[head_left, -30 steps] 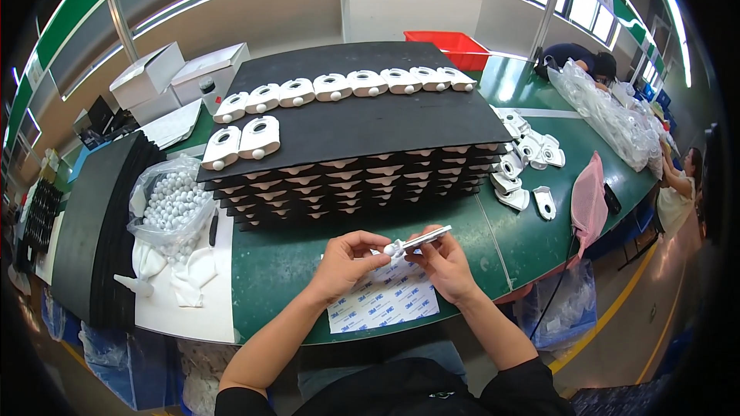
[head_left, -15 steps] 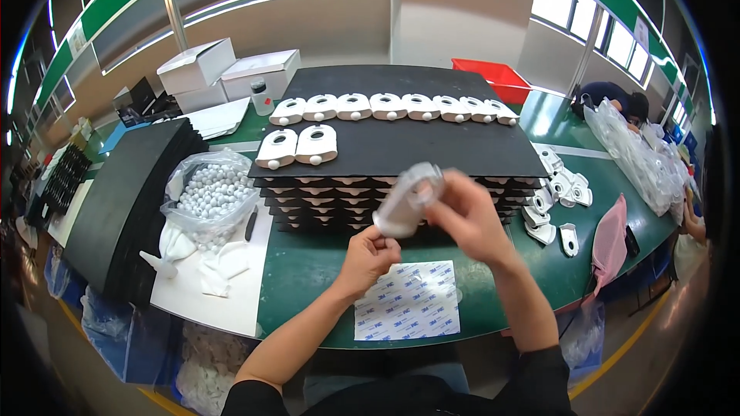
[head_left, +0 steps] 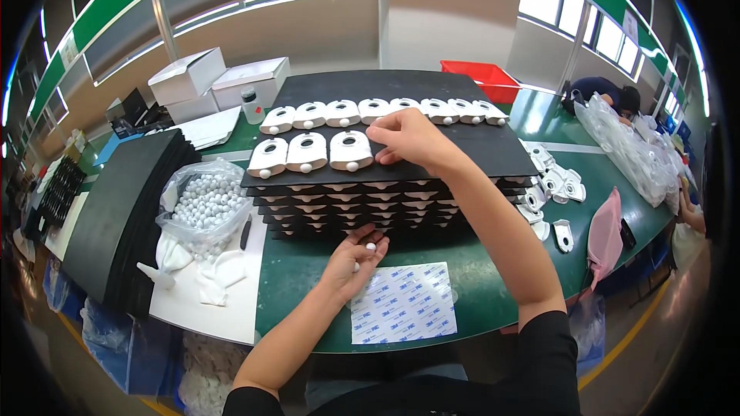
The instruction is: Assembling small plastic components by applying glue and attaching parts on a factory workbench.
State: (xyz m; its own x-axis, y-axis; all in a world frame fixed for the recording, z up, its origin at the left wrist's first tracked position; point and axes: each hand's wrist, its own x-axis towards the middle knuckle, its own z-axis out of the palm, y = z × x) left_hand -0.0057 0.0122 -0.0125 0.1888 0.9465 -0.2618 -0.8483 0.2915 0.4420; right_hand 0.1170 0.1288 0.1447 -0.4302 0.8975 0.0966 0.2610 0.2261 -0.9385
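My right hand (head_left: 408,139) reaches over the top black tray (head_left: 455,142) of a tall stack and its fingertips touch a white plastic part (head_left: 351,150), third in the near row. Two more parts of the same kind (head_left: 287,154) lie left of it, and a far row of several white parts (head_left: 385,111) runs along the tray. My left hand (head_left: 356,260) rests low in front of the stack, pinching a small white ball (head_left: 371,246). Below it lies a sheet of adhesive pads (head_left: 402,303) on the green table (head_left: 308,293).
A clear bag of white balls (head_left: 203,204) sits left on a white sheet, beside a pile of black trays (head_left: 116,216). Loose white parts (head_left: 551,185) and a pink pouch (head_left: 603,231) lie right. White boxes (head_left: 216,81), a red bin (head_left: 482,77) and another person (head_left: 609,96) are behind.
My right hand carried the white part up from near my chest and set it onto the top tray. My left hand dropped to the table, keeping a small ball.
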